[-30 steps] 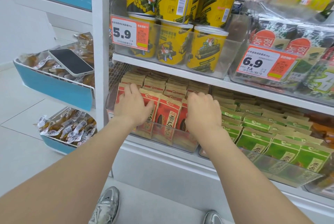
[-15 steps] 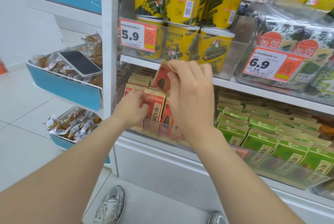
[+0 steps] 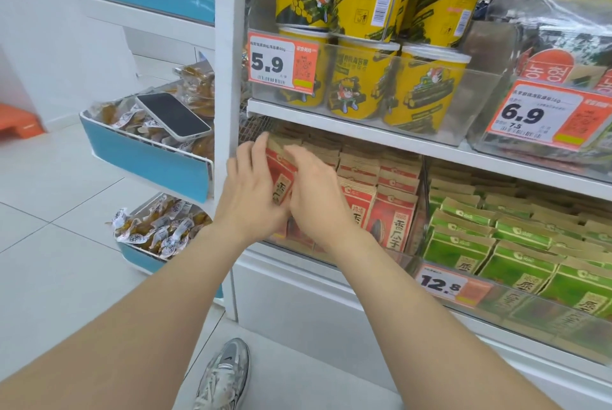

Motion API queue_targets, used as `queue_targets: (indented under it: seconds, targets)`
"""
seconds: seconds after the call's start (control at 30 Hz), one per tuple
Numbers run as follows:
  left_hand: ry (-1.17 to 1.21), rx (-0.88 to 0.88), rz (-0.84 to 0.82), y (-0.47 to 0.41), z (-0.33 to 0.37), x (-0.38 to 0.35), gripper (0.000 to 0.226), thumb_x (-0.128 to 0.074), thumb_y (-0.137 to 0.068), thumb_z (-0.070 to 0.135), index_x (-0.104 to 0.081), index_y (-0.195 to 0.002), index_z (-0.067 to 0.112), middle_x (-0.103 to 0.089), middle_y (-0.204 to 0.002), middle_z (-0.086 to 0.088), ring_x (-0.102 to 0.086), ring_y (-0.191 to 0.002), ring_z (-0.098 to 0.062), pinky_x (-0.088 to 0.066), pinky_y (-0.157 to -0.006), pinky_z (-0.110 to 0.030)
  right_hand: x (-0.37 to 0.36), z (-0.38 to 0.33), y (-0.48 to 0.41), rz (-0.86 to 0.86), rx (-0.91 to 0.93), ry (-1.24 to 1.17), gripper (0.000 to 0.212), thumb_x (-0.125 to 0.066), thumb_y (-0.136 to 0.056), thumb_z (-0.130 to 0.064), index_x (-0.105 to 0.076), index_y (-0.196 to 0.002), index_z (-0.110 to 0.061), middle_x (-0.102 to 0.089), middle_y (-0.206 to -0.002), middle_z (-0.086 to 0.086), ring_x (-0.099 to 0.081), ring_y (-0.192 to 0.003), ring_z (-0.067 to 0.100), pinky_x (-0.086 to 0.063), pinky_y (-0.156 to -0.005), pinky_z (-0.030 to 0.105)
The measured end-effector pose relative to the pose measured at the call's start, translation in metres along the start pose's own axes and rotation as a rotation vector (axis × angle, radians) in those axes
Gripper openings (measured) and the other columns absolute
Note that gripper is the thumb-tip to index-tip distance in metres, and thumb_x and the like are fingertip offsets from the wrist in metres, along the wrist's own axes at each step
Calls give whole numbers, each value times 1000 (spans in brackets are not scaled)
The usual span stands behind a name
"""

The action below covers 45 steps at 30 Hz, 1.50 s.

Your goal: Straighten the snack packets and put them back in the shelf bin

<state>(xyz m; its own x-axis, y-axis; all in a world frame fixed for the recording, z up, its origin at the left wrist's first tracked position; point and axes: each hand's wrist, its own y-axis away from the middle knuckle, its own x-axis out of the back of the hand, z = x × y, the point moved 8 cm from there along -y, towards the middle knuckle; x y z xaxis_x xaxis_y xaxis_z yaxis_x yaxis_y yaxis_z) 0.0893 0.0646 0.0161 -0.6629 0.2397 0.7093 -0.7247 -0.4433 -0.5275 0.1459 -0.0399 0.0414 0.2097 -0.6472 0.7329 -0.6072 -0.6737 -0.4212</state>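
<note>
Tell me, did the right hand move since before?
Yes. The right hand has moved left, away from the green packets, and now meets the left hand around a red packet.

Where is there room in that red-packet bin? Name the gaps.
Only the strip beneath the white upper shelf, above the red-and-brown paper packets, looks open. Those rows and the green packets sit packed. Left hand and right hand hide the front-left corner.
</note>
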Motion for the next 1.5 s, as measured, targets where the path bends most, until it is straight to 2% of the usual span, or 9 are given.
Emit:
queue_targets:
  seconds: [0.1, 0.3, 0.57, 0.63, 0.77, 0.87, 0.97, 1.33, 1.5]
  targets:
    - [-155, -79, 1, -2, 2, -6, 104, -76, -89, 40, -12, -171, 31, -26, -163, -18, -44, -128, -46, -50, -97, -56, -9, 5, 1, -127, 55, 125, 81, -54, -90, 13, -40, -164, -17, -32, -174, 11, -34, -159, 30, -33, -128, 45]
    - [-535, 106, -31, -9, -7, -15, 54, -60, -96, 40, -45, -140, 13, -46, -140, -11, -45, -125, -38, -41, -102, -54, 8, 44, 22, -15, -197, 641, 87, -67, -91, -22, -23, -166, -16, -28, -168, 17, -18, -159, 40, -13, -128, 63]
    - [-530, 203, -239, -19, -14, -53, 86, -40, -106, 37, 13, -168, 9, 9, -179, -9, 1, -163, -41, -12, -127, -62, 1, 103, 12, -245, -223, 503, 76, -35, -112, -41, 14, -171, -30, 18, -180, 3, 19, -165, 26, 13, -131, 57]
    - [-499, 203, -188, -17, -10, -51, 93, -48, -102, 30, 13, -168, 4, 11, -178, -15, 5, -164, -42, -9, -130, -60, -3, 103, 11, -229, -252, 493, 78, -35, -111, -37, 14, -170, -30, 19, -179, 3, 20, -165, 27, 14, -130, 61]
    - [-532, 126, -44, -12, 3, -39, 112, -79, -84, 27, -8, -161, -11, -20, -162, -30, -31, -144, -48, -35, -119, -54, 2, 83, 13, -50, -236, 626, 92, -58, -103, -32, 6, -167, -35, -1, -178, 17, 8, -163, 48, 1, -125, 75]
    - [-239, 62, 89, -9, 3, -23, 87, -86, -88, 18, -31, -151, -5, -34, -145, -28, -42, -129, -48, -44, -112, -59, 10, 80, 17, -12, -341, 633, 89, -69, -97, -33, -10, -163, -39, -14, -171, 25, -5, -158, 56, -9, -123, 77]
    - [-146, 23, 97, -8, 2, -12, 75, -91, -84, 18, -41, -138, 3, -40, -138, -20, -49, -125, -41, -52, -106, -53, 8, 98, 21, -62, -365, 477, 75, -56, -104, -46, -15, -166, -33, -2, -175, 23, 0, -161, 49, -14, -128, 69]
    - [-234, 56, -118, -31, -5, -43, 38, -73, -102, 19, -58, -131, 0, -47, -154, -21, -22, -161, -39, -28, -129, -49, 9, 102, 22, -94, -258, 435, 73, -50, -106, -53, -18, -167, -32, -2, -176, 24, 2, -163, 47, -18, -131, 61]
    - [-137, 80, -295, -21, -10, -59, 51, -66, -95, -5, -41, -138, 4, -11, -176, -24, -2, -166, -36, -29, -127, -63, 10, 100, 17, -73, -252, 450, 80, -48, -106, -50, 2, -168, -42, -6, -177, 22, 1, -163, 48, -16, -129, 66]
